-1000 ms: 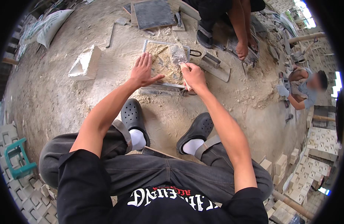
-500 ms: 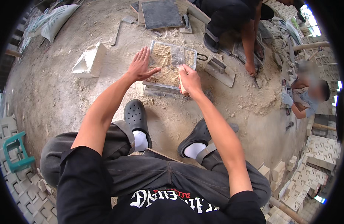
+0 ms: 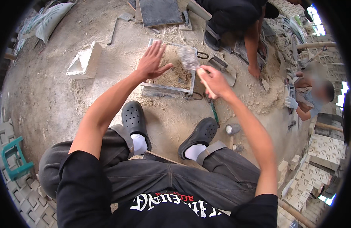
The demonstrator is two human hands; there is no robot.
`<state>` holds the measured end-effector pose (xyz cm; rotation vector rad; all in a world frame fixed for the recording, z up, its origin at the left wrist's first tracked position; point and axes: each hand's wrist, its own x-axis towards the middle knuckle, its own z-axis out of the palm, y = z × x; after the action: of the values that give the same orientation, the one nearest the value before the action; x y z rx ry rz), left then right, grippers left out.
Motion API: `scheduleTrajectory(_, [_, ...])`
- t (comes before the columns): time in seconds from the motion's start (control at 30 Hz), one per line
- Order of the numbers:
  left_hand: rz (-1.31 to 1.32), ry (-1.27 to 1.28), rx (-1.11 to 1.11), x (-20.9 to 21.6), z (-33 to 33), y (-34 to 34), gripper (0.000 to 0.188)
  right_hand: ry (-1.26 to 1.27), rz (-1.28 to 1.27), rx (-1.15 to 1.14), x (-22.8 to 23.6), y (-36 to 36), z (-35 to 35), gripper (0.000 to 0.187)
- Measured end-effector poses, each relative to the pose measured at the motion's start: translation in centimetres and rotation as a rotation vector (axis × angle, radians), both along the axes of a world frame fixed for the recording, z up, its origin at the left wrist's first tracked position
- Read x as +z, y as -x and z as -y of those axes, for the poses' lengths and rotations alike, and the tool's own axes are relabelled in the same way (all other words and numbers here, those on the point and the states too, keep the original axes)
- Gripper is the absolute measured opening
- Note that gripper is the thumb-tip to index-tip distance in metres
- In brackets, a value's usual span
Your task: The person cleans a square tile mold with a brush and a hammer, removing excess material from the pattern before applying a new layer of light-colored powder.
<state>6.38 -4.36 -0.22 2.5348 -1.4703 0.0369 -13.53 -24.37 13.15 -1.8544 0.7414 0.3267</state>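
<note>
My right hand [image 3: 215,82] is closed around the wooden handle of a scraper [image 3: 206,83]. Its wide grey blade, blurred by motion, is raised at the right side of a rectangular metal mould [image 3: 166,92]. Loose tan sandy material [image 3: 177,78] lies inside the mould, part of it hidden by my left hand. Over the mould's left side, my left hand [image 3: 153,62] is spread with fingers stretched out, slightly blurred and holding nothing. Whether it touches the sand, I cannot tell.
A plastering trowel [image 3: 229,74] lies right of the mould, near a crouching co-worker's hand [image 3: 254,71]. Green-handled pliers [image 3: 214,113] and a hammer-like tool [image 3: 232,129] lie by my right foot. A white hollowed block [image 3: 85,61] stands left; a dark board [image 3: 160,13] lies beyond.
The scraper has lifted off the sand and swung right, its blade now tilted. My right hand moved right with it, uncovering pliers and the mould's near right corner. My left hand rose slightly.
</note>
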Motion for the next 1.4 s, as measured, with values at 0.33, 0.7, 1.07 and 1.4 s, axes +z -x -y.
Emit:
scheduleTrajectory(0.33, [0.054,-0.199,-0.127,-0.5,4.2,0.2,0.085,0.186,-0.207,-0.079,1.4,12.4,8.5,0.050])
scheduleTrajectory(0.7, [-0.033,-0.233,0.059,0.1,0.6,3.0,0.089,0.279,0.009,-0.458,-17.7,22.8,5.5,0.063])
scheduleTrajectory(1.07, [0.086,-0.016,-0.074,-0.7,8.1,0.7,0.084,0.541,0.137,-0.596,-21.6,23.9,-1.1,0.062])
scheduleTrajectory(1.4, [0.065,-0.184,-0.171,-1.4,9.7,1.4,0.080,0.638,0.105,-0.706,-21.6,30.1,-0.5,0.034])
